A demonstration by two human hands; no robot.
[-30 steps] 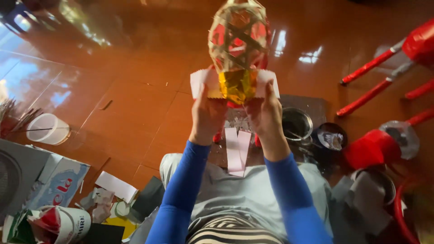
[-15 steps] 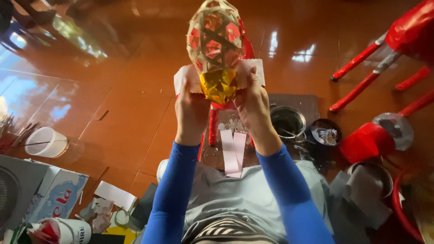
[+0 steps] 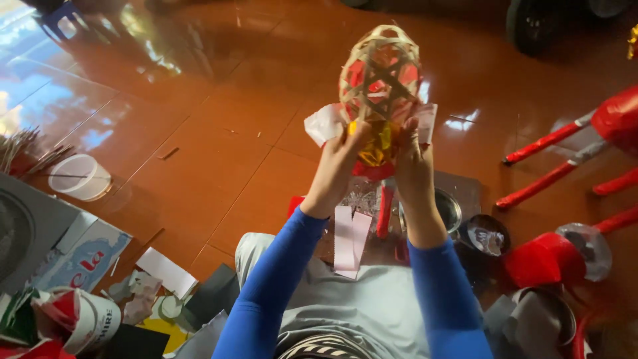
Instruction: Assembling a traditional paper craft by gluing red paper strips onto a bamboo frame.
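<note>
Mostly built already, judging from the head view: the lantern frame (image 3: 380,72), an egg-shaped lattice of pale bamboo strips, has red paper behind most cells and gold foil at its lower end; white paper pieces stick out loose on both sides, so covering looks unfinished. Left hand (image 3: 340,166) and right hand (image 3: 412,159) are raised close together, both clamped on the frame's lower end, holding it up above the tiled floor (image 3: 199,133). Below the hands hang white paper strips (image 3: 351,239). Right of the hands, red sticks (image 3: 551,143); far left, a white bowl (image 3: 80,176).
</note>
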